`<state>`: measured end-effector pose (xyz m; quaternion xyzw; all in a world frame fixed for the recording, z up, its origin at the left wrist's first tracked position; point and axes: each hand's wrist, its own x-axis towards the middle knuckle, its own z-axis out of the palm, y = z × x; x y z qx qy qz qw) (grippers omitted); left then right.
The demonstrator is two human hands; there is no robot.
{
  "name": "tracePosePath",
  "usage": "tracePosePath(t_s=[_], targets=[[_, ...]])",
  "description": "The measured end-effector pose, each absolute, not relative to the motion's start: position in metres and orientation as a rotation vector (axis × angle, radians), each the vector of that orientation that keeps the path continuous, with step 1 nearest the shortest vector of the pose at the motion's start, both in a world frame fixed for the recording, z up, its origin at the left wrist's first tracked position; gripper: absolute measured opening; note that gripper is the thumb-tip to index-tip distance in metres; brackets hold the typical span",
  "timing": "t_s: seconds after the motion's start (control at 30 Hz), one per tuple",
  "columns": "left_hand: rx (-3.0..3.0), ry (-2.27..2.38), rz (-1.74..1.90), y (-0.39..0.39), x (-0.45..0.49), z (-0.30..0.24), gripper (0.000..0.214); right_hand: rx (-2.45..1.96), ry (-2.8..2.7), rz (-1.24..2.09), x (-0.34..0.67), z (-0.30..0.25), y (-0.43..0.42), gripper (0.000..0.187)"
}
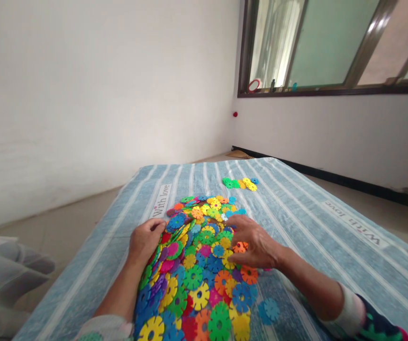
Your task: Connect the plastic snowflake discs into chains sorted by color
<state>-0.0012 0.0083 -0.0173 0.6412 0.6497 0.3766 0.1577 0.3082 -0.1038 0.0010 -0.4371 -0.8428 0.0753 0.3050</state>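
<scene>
Just beneath parted right fingers (240, 221) and beside left fingers (154, 222) (grip unclear), notched discs (200, 259).

The notched discs (193, 277) are coloured red, orange, yellow, green, blue, purple and pink. The cloth (317, 255) is striped in blue and white, with darker lettering (161, 201) printed on pale patches. The dark right sleeve (377, 322) is patterned with green.

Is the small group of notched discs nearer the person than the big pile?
No, the small group lies beyond the big pile, toward the striped cloth's far edge.
</scene>
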Motion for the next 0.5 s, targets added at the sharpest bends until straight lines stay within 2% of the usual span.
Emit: tracePosePath(t_s=[0.23,0.5], targets=[[1.821,1.891,1.041,0.009,-0.001,-0.017,0.03,-1.267,-2.455,0.134,0.295,0.0,-0.112,0.043],[1.808,1.879,1.061,0.008,-0.001,-0.017,0.029,-1.212,-2.419,0.279,0.294,-0.002,-0.109,0.031]])
